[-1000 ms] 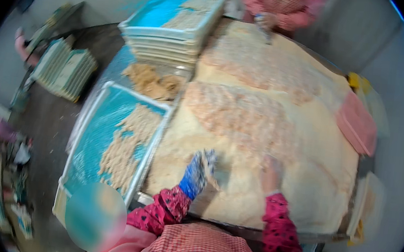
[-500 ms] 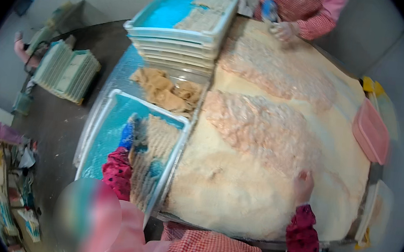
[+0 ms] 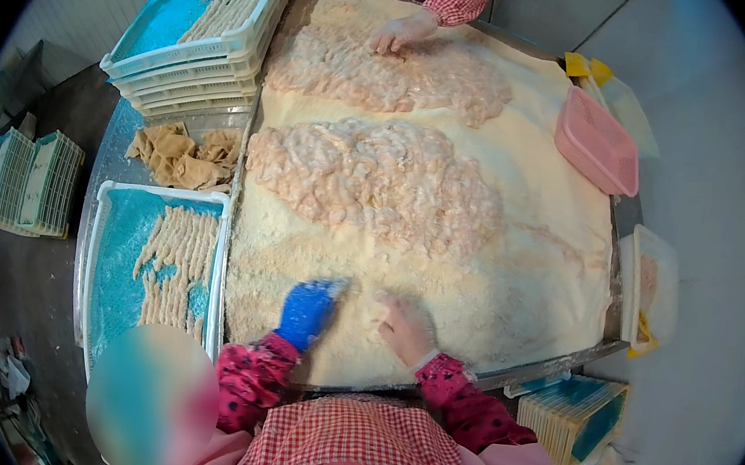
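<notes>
The left grip (image 3: 307,313) has moved from the near tray (image 3: 119,247) to the powder (image 3: 266,278).

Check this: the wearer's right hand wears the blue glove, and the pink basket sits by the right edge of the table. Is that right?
Not quite: the head view shows the blue glove on the left hand, not the right hand. The pink basket does sit by the right edge of the table.

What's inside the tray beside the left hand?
Inside the tray, pale strips lie side by side on a blue liner. A blurred patch covers the near end, so I can't see what lies there, nor beneath the strips.
</notes>
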`<state>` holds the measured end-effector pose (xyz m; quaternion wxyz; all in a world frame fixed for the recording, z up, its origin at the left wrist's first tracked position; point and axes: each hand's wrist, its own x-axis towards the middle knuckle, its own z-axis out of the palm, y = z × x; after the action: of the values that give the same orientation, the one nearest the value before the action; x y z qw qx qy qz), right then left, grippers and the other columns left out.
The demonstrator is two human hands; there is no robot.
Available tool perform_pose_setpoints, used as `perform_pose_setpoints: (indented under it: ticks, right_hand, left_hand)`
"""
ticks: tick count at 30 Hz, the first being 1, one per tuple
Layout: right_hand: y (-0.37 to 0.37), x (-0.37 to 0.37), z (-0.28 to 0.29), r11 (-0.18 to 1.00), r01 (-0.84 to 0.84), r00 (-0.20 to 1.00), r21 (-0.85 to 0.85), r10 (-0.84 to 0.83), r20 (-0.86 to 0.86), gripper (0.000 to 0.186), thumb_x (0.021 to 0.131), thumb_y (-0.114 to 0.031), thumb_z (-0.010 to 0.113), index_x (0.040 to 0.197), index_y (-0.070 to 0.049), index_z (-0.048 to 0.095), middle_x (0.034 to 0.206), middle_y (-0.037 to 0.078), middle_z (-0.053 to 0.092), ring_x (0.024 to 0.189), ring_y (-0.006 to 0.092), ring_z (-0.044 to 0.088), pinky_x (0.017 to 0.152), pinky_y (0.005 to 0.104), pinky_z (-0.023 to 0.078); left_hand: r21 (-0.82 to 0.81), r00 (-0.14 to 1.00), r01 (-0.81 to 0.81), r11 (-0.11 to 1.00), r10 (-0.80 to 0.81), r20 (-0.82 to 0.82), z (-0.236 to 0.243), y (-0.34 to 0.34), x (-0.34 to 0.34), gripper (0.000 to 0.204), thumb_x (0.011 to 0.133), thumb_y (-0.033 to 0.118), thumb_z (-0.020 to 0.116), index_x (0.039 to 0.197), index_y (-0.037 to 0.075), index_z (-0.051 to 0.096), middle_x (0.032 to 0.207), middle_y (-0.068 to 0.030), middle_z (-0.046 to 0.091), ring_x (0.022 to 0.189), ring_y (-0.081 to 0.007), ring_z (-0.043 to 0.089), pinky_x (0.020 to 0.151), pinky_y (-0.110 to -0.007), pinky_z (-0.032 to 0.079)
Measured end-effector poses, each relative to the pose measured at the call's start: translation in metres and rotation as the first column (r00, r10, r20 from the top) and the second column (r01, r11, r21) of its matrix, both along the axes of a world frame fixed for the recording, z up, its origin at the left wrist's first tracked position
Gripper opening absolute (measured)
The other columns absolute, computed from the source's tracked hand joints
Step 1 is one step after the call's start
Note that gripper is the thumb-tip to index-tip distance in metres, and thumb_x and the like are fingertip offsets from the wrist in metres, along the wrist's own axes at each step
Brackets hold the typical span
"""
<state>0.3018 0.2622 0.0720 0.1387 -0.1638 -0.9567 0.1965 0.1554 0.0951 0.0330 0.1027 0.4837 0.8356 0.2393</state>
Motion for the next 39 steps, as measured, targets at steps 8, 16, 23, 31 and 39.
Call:
perform_pose_setpoints:
  ticks: [8, 16, 23, 31, 39]
  right_hand:
    - [0.043, 0.031, 0.014, 0.967, -0.21, 0.976, -0.142, 0.217, 0.03, 0.03, 0.072, -0.005, 0.059, 0.102, -0.006, 0.057, 0.093, 0.012, 0.061, 0.091, 0.0284, 0.056, 0.08, 0.0356, 0.045]
    - [0.025, 0.019, -0.007, 0.965, -0.119, 0.992, -0.233, 0.128, 0.024, 0.02, 0.075, -0.01, 0.058, 0.094, -0.004, 0.061, 0.097, 0.013, 0.061, 0.094, 0.0275, 0.056, 0.083, 0.0357, 0.043]
    - [0.05, 0.031, -0.016, 0.772, -0.215, 0.975, -0.598, 0.203, -0.087, 0.023, 0.077, -0.005, 0.054, 0.099, -0.004, 0.06, 0.104, 0.014, 0.06, 0.098, 0.0289, 0.055, 0.085, 0.0351, 0.043]
    - [0.023, 0.03, -0.011, 0.818, 0.035, 0.994, -0.575, 0.029, 0.101, 0.026, 0.082, -0.006, 0.052, 0.107, -0.004, 0.059, 0.111, 0.013, 0.058, 0.106, 0.0258, 0.054, 0.089, 0.0331, 0.042]
    - [-0.037, 0.021, 0.026, 0.821, -0.458, 0.867, -0.341, 0.329, -0.373, 0.03, 0.087, -0.021, 0.053, 0.113, -0.008, 0.057, 0.11, 0.012, 0.06, 0.099, 0.0242, 0.059, 0.086, 0.0337, 0.046]
  left_hand:
    - [0.301, 0.906, 0.337, 0.892, -0.394, 0.155, 0.033, -0.004, -0.006, 0.028, 0.079, 0.007, 0.057, 0.107, 0.009, 0.059, 0.112, -0.0137, 0.057, 0.107, -0.0318, 0.051, 0.091, -0.036, 0.04]
    - [-0.025, 0.994, -0.029, 0.999, 0.032, 0.105, 0.029, -0.015, 0.022, 0.037, 0.08, 0.026, 0.058, 0.112, 0.01, 0.055, 0.104, -0.015, 0.058, 0.095, -0.0332, 0.055, 0.082, -0.039, 0.044]
    - [0.206, 0.216, -0.73, 0.652, -0.066, 0.974, 0.006, -0.01, 0.039, 0.034, 0.09, 0.025, 0.049, 0.117, 0.005, 0.051, 0.105, -0.0072, 0.058, 0.092, -0.0199, 0.056, 0.077, -0.031, 0.045]
    - [0.039, -0.308, -0.883, 0.469, -0.639, 0.705, 0.006, 0.02, 0.074, 0.04, 0.092, 0.027, 0.043, 0.129, 0.011, 0.038, 0.12, -0.01, 0.05, 0.098, -0.0217, 0.054, 0.085, -0.036, 0.045]
    - [0.086, -0.254, -0.913, 0.4, -0.719, 0.647, 0.034, 0.034, 0.072, 0.051, 0.094, 0.034, 0.031, 0.14, 0.013, 0.019, 0.142, -0.0114, 0.024, 0.126, -0.0261, 0.03, 0.106, -0.04, 0.022]
